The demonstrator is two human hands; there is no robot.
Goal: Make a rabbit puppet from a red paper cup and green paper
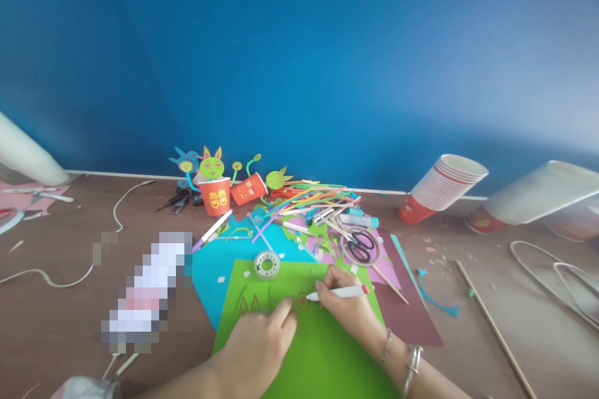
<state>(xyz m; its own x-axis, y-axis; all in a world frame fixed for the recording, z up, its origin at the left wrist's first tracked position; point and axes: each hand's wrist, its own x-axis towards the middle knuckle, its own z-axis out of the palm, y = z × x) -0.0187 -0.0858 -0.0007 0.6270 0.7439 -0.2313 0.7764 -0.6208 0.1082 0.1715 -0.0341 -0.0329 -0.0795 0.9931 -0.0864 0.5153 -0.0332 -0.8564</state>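
The table [84, 218] carries everything, and the green paper [322, 355] lies on it directly in front of the person, overlapping a blue sheet [206, 280]; this likely keeps the drawing area within comfortable reach of both hands. A stack of cups [442, 184] stands beyond the green paper and to its right, apparently clear of the elbows. The left hand [264, 333] lies palm down on the green paper, its wrist low, probably to keep it from slipping; its fingers are bent and hold nothing visible, though I cannot tell how far they are parted. The right hand [344, 305] comes in from the other side, its fingers closed around a marker [344, 292] near the tip, presumably for finer control. A tape roll [276, 265] rests at the green paper's far edge. The marker's tip meets a small circled heart [302, 300], drawn on the green paper.
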